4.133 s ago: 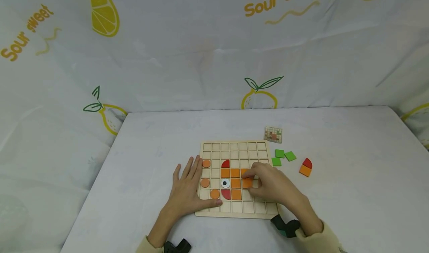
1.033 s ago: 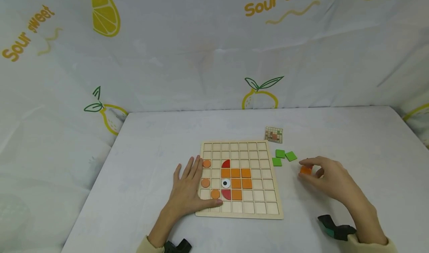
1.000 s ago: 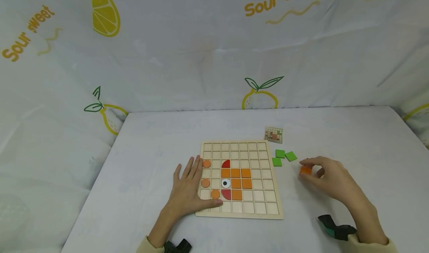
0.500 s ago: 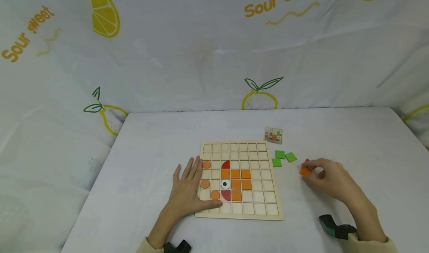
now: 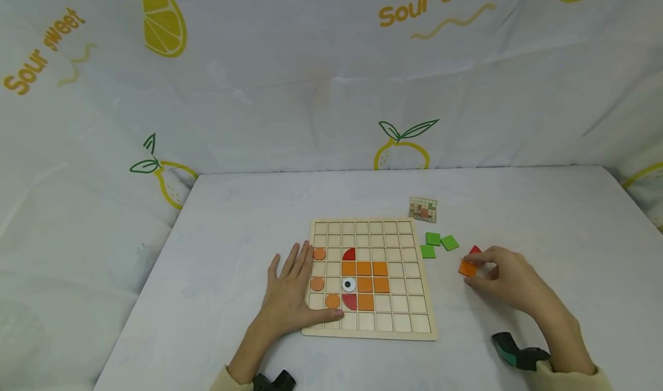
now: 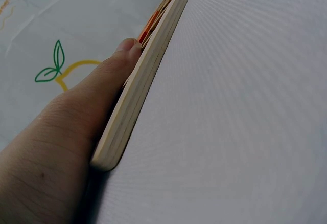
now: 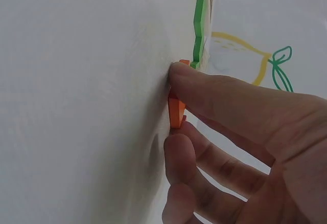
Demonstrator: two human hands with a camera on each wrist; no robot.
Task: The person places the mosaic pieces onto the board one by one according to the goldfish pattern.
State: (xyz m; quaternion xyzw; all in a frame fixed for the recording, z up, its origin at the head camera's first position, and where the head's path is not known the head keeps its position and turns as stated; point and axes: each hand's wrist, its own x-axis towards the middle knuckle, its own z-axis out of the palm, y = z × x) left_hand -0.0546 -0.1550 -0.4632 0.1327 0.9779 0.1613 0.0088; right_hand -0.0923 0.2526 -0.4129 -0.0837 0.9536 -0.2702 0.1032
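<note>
My left hand (image 5: 290,296) lies with straight fingers spread along the left edge of a wooden grid board (image 5: 370,326), its thumb over the lower edge. In the left wrist view the thumb (image 6: 110,73) presses against the board's side (image 6: 138,91). Right of the board, my right hand (image 5: 513,276) pinches an orange square tile (image 5: 467,268) between thumb and fingers, low over the table. Close behind that tile is a red quarter-round tile (image 5: 475,250), partly covered by the fingers. In the right wrist view the thumb covers part of the orange tile (image 7: 175,112).
Orange squares (image 5: 365,285), orange discs (image 5: 332,301), red quarter-rounds (image 5: 349,254) and an eye disc (image 5: 349,284) sit in the board's cells. Three green square tiles (image 5: 432,239) lie at its right edge. A small pattern card (image 5: 423,209) lies behind them.
My right hand has left an orange tile on the board and moved right to the loose orange tile. That tile has since shifted slightly left. My left hand has stayed put.
</note>
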